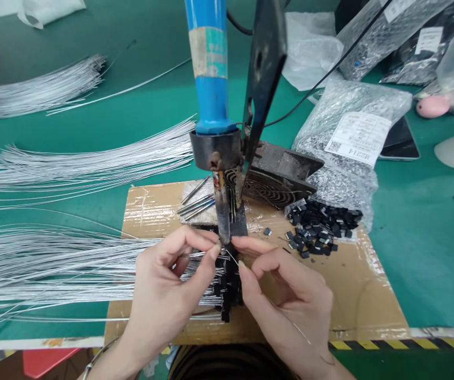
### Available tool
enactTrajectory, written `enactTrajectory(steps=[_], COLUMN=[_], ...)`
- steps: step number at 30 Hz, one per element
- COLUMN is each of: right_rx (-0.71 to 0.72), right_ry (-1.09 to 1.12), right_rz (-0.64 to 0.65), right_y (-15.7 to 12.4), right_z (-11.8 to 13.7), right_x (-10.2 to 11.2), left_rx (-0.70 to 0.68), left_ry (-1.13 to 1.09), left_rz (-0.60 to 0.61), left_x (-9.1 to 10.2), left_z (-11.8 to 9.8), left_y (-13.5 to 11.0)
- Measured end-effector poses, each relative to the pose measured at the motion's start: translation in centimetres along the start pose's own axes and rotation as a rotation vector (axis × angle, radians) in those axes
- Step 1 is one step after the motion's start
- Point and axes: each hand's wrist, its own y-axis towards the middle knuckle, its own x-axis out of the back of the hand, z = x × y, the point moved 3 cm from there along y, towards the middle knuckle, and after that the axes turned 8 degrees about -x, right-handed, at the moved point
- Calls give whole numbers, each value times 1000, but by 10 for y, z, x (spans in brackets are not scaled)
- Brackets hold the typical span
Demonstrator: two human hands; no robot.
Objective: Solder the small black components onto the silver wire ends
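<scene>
My left hand (171, 279) is closed in a pinch just below the tip of a soldering iron (211, 68). What lies between its fingertips is mostly hidden; silver wires (72, 258) run in from the left behind this hand. My right hand (290, 290) pinches a thin strand of solder wire (232, 257), which slants up to the iron's tip; a loose tail of it shows across the palm. The blue-handled iron hangs tip down in a black metal holder (215, 150). Beneath the fingers, a row of small black connectors (222, 290) sits with wire ends at them.
Cardboard (361, 295) covers the work spot. A black fan (278, 182) stands behind the iron. Loose black connectors (317, 227) are heaped right, before a labelled bubble-wrap bag (353, 126). More wire bundles (92, 158) lie left. Metal rods (197, 203) rest behind my left hand.
</scene>
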Motion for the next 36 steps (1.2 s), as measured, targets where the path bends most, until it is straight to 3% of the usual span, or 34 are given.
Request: enactTrajectory(steps=[36], right_rx=[144], right_ry=[-104], right_rz=[-74], right_y=[3], right_z=[4], right_x=[-3], left_rx=[-10], left_ry=[39], left_rz=[-1], left_x=[1], left_z=[0], left_y=[-1])
